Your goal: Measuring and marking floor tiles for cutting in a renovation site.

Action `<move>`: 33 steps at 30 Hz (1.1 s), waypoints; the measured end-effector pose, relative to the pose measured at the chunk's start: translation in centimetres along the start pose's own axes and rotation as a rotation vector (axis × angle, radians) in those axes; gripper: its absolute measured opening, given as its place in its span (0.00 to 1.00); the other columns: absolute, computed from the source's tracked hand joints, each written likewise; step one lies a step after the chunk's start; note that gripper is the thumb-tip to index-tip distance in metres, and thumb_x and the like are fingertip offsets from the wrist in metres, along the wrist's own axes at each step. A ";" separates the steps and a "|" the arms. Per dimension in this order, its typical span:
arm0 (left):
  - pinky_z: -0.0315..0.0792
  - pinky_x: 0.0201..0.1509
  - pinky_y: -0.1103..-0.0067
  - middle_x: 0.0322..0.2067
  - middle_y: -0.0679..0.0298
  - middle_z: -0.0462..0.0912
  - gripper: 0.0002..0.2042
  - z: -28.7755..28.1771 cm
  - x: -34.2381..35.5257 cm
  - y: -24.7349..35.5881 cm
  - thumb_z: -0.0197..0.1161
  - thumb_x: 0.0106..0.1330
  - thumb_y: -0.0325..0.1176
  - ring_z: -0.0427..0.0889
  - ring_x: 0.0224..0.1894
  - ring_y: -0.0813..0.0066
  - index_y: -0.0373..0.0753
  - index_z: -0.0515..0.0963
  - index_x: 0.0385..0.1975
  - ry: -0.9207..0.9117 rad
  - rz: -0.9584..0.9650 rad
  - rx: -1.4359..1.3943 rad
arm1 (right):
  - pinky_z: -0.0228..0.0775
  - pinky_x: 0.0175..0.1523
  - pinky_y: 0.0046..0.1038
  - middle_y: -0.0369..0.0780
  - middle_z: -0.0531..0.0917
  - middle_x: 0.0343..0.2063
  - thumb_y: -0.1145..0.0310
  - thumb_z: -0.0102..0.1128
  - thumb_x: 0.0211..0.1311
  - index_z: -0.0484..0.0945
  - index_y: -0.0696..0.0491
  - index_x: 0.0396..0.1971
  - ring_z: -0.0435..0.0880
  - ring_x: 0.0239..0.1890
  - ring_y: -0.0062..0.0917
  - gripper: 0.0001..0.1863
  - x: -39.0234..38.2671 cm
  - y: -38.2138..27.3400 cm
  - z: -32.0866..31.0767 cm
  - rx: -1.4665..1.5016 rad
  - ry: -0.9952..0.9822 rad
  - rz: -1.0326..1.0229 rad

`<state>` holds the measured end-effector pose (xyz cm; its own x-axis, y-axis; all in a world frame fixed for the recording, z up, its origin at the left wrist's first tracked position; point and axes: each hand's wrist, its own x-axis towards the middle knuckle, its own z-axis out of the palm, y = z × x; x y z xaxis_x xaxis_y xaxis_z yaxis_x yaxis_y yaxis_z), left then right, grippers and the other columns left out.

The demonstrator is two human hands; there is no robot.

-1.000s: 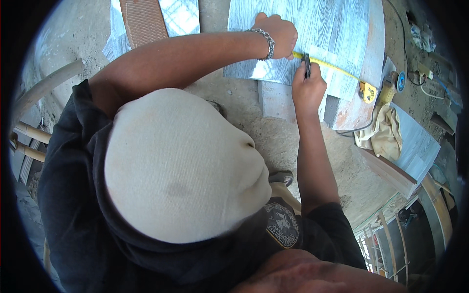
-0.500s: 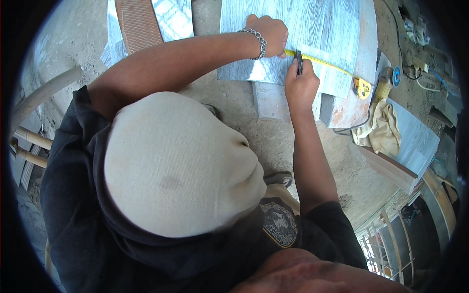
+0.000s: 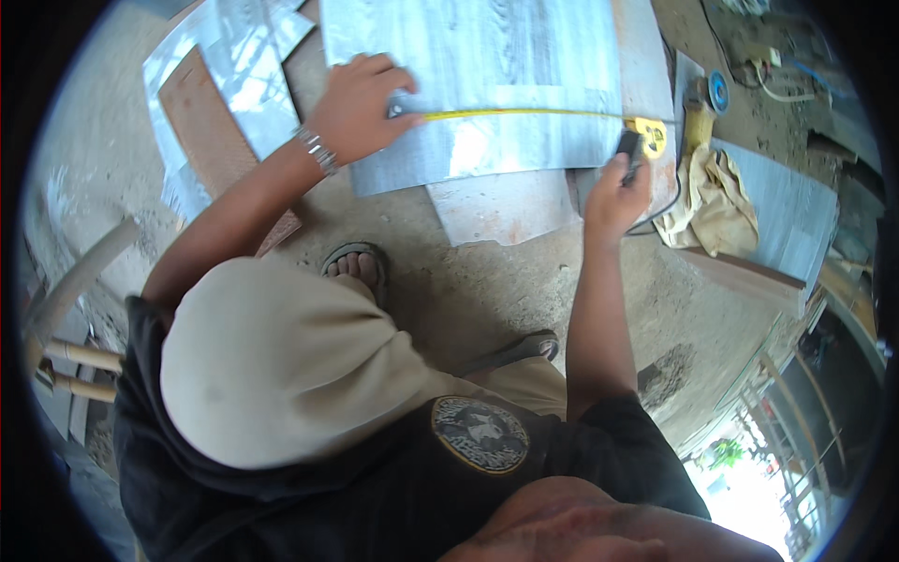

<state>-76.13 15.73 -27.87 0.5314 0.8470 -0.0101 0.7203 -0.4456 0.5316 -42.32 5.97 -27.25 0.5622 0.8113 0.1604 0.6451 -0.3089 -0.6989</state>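
Observation:
A yellow tape measure lies across a grey wood-grain plank panel (image 3: 468,56), its blade (image 3: 515,111) stretched from left to right. At the blade's left end, the fingers of my left hand (image 3: 361,108) are curled, with the thumb against the tape. The tape measure's yellow case (image 3: 649,138) rests near the panel's right edge. Beside the case, my right hand (image 3: 616,201) grips a slim black tool (image 3: 630,155) shaped like a utility knife. Whether that tool touches the case I cannot tell.
Pale slabs (image 3: 506,206) lie under the panel. On the right are an angle grinder (image 3: 700,108), a beige cloth (image 3: 709,201) and another grey panel (image 3: 777,201). At the left, a brown textured strip (image 3: 211,117) crosses shiny sheets (image 3: 257,47). My sandalled foot (image 3: 356,267) stands in front.
The view has shifted. My left hand has moved left along the panel, and a longer stretch of tape shows. My right hand has gone right with the black tool, up to the tape case.

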 end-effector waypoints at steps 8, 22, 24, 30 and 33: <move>0.66 0.55 0.68 0.43 0.62 0.78 0.13 0.9 -5.9 -1.6 0.76 0.56 0.31 0.74 0.50 0.62 0.41 0.83 0.39 0.152 -0.063 -0.021 | 0.74 0.48 0.31 0.47 0.81 0.41 0.72 0.50 0.73 0.64 0.57 0.66 0.81 0.41 0.30 0.24 7.9 10.1 -1.9 -0.134 0.178 -0.098; 0.74 0.46 0.74 0.38 0.57 0.80 0.05 1.2 -6.1 -2.3 0.72 0.60 0.27 0.80 0.42 0.63 0.36 0.84 0.34 0.287 -0.212 -0.253 | 0.67 0.61 0.41 0.51 0.76 0.53 0.54 0.82 0.46 0.70 0.62 0.59 0.76 0.54 0.45 0.44 8.0 8.4 -1.6 -0.224 0.057 -0.320; 0.74 0.46 0.73 0.36 0.57 0.81 0.05 0.5 -5.6 -3.2 0.71 0.61 0.26 0.80 0.42 0.62 0.36 0.84 0.34 0.337 -0.190 -0.257 | 0.66 0.63 0.40 0.50 0.78 0.51 0.57 0.82 0.46 0.70 0.63 0.58 0.77 0.55 0.43 0.43 8.1 7.3 -1.2 -0.227 0.062 -0.306; 0.73 0.49 0.73 0.35 0.59 0.82 0.06 -3.8 0.2 -10.2 0.70 0.63 0.32 0.81 0.41 0.62 0.37 0.85 0.34 0.419 -0.214 -0.125 | 0.72 0.61 0.38 0.57 0.78 0.50 0.60 0.82 0.48 0.67 0.65 0.58 0.80 0.54 0.45 0.43 12.8 0.2 4.4 -0.048 0.134 -0.290; 0.73 0.50 0.72 0.36 0.58 0.82 0.07 -5.4 3.9 -13.3 0.71 0.62 0.33 0.81 0.42 0.62 0.37 0.86 0.35 0.468 -0.219 -0.057 | 0.71 0.62 0.38 0.58 0.78 0.52 0.59 0.81 0.49 0.64 0.64 0.61 0.80 0.55 0.46 0.45 17.1 -3.3 8.3 -0.051 0.102 -0.232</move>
<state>-86.09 26.51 -30.40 0.1053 0.9633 0.2470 0.7599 -0.2381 0.6049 -39.13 25.01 -28.02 0.4438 0.8097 0.3840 0.7867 -0.1468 -0.5996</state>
